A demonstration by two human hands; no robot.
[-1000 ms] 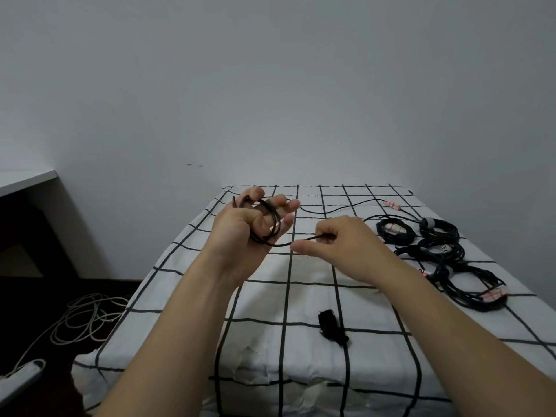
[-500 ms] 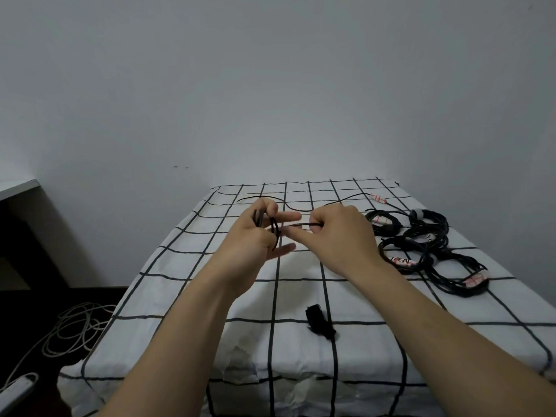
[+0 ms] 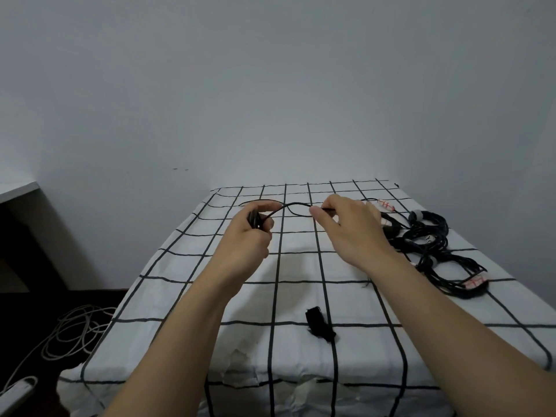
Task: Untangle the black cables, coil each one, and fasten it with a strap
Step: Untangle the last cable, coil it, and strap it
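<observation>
A thin black cable (image 3: 296, 205) arcs above the checked table between my two hands. My left hand (image 3: 251, 239) grips a small coil of that cable, fingers curled round it. My right hand (image 3: 346, 227) pinches the loose run between thumb and forefinger, a short way to the right of the coil. The cable's far end trails behind my right hand toward a white tag with red marks (image 3: 386, 204). A black strap (image 3: 319, 325) lies on the cloth near the front edge, below both hands.
Several coiled black cables with white tags (image 3: 436, 251) lie heaped at the table's right side. The table carries a white cloth with black grid lines (image 3: 210, 296). Pale cables (image 3: 75, 332) lie on the dark floor at left, beside a white shelf edge (image 3: 18, 189).
My right hand has moved right, away from the left, drawing out a length of cable. My left hand has closed more tightly on the coil.
</observation>
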